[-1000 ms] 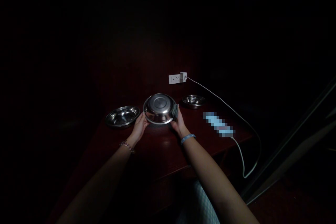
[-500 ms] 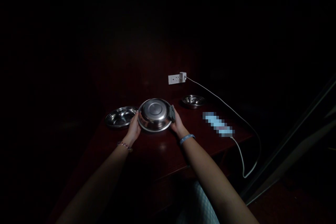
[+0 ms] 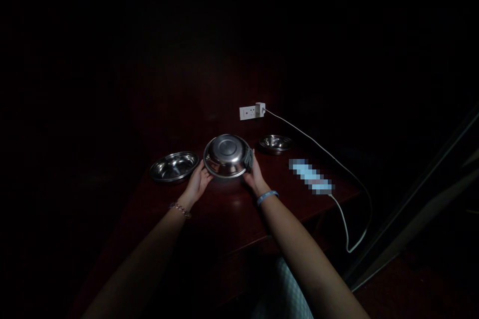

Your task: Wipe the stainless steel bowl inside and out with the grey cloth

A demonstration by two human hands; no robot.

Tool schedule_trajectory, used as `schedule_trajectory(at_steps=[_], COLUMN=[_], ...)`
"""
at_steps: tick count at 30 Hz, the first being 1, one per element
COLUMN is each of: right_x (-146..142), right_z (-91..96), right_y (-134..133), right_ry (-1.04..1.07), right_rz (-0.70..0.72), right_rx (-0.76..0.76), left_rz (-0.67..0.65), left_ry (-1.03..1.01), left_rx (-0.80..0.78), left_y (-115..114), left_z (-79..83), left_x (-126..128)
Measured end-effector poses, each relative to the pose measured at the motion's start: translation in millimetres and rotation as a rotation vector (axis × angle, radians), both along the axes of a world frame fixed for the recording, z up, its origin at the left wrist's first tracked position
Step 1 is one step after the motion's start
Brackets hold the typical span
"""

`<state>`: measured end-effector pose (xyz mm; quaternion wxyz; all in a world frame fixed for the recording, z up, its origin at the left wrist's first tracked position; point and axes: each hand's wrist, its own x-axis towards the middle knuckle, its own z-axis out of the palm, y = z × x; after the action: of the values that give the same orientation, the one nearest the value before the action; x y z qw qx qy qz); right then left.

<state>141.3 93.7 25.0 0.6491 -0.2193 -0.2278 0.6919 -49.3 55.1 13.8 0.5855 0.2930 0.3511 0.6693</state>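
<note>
Readable text: nothing here.
Steel bowl (image 3: 227,155), 12 o'clock: no stamp legible.
Wall socket (image 3: 247,112), 12 o'clock: markings too small.
Flat item (image 3: 311,177), 2 o'clock: blurred out.

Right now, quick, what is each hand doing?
Left hand: shut on the steel bowl, at its left rim.
Right hand: shut on the right rim, with a grey cloth against it.

bowl (image 3: 227,155): we swung it back right and farther off | left hand (image 3: 199,182): we slid it right with the rim
</note>
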Motion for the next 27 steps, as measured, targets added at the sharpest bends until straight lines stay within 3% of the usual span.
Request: schedule_trajectory(at_steps=[11, 20, 27], right_x=[1.2, -0.3, -5.7], right_z=[2.1, 2.9, 5.2], right_y=[-2.9, -6.9, -11.3], right_ry=[0.066, -0.060, -0.051], right_rz=[0.029, 0.087, 0.226], right_rx=[-0.027, 0.032, 0.005], left_rz=[0.036, 0.138, 0.244], left_ry=[0.061, -0.020, -0.032], left_rx=[-0.003, 0.054, -0.037], left_y=[-1.7, 4.1, 9.1], left_z=[0.0, -2.3, -3.5], left_x=[3.2, -2.6, -10.5])
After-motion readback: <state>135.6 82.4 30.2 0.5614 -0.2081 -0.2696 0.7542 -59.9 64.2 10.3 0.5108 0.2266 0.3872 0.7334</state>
